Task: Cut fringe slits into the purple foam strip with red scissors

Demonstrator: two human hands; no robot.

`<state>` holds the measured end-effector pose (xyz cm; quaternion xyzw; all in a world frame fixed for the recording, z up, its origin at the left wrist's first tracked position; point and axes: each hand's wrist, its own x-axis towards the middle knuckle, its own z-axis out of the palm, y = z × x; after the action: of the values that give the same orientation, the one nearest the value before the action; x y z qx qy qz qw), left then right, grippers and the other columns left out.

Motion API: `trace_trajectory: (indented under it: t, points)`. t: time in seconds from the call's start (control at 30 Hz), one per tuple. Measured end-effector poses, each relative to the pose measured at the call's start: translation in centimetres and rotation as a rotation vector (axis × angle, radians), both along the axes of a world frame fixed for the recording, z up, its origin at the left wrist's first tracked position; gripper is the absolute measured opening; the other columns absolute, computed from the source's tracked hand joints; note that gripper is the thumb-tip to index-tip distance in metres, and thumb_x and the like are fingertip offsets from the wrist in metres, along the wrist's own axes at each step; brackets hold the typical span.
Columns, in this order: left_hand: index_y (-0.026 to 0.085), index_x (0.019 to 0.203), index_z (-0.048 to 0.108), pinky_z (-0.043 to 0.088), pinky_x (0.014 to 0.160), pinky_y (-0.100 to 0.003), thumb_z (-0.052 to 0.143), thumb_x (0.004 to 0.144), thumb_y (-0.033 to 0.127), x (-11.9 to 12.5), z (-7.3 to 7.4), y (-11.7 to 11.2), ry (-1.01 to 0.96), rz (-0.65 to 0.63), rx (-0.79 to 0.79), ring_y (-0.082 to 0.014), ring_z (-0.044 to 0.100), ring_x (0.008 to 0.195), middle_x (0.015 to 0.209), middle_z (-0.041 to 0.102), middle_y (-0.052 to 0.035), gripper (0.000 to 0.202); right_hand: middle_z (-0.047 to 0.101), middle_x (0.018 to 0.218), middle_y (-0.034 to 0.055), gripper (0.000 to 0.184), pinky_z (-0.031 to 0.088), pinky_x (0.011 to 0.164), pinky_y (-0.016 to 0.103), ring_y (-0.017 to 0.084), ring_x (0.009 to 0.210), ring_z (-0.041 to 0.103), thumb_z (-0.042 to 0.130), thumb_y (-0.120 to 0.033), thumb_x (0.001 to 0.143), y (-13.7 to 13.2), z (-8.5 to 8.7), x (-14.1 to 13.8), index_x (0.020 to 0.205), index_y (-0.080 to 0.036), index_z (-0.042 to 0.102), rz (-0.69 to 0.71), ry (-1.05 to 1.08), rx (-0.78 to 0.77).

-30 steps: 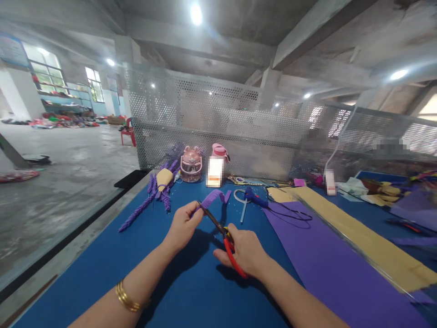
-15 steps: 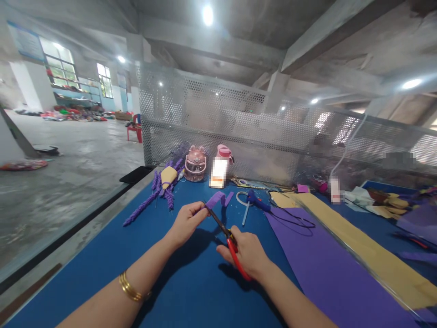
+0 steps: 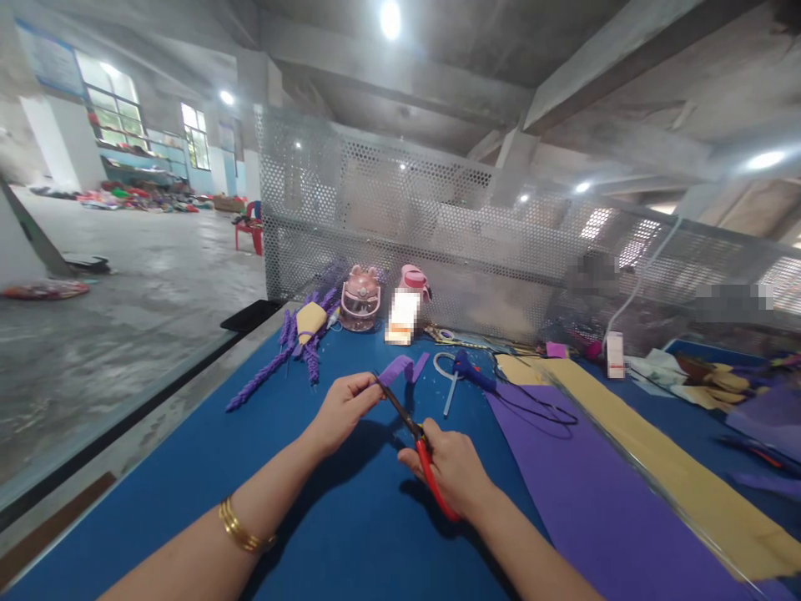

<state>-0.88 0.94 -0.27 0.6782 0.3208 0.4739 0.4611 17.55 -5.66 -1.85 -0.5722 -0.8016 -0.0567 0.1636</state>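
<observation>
1. The purple strip (image 3: 395,369) curls mid-frame; its loose end could twist and skew a cut.
2. My left hand (image 3: 343,411) pinches its near end, right beside the scissors (image 3: 410,423); a slip might nick me.
3. My right hand (image 3: 455,467) grips their handles; tilting them could crease the strip.
4. Right of centre, the glue gun (image 3: 471,371) might snag it.

Free blue tabletop (image 3: 206,455) left of left hand (image 3: 344,411), purple stems (image 3: 261,380) as obstacle beyond
</observation>
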Motion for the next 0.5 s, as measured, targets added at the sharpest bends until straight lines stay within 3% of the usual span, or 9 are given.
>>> trace_trajectory:
  t: [0.5]
  points:
    - [0.015,0.059,0.049,0.02,0.047,-0.021,0.048,0.077,0.038,0.12,0.3,-0.36,-0.019,0.003,-0.091,-0.008,0.027,0.048,0.051,0.035,0.0065,0.029,0.062,0.053,0.0003,0.043,0.019,0.045,0.025,0.019,0.05,0.061,0.032,-0.06,0.086,0.11,-0.11,-0.01,0.074,-0.02,0.044,-0.002,-0.019,0.02]
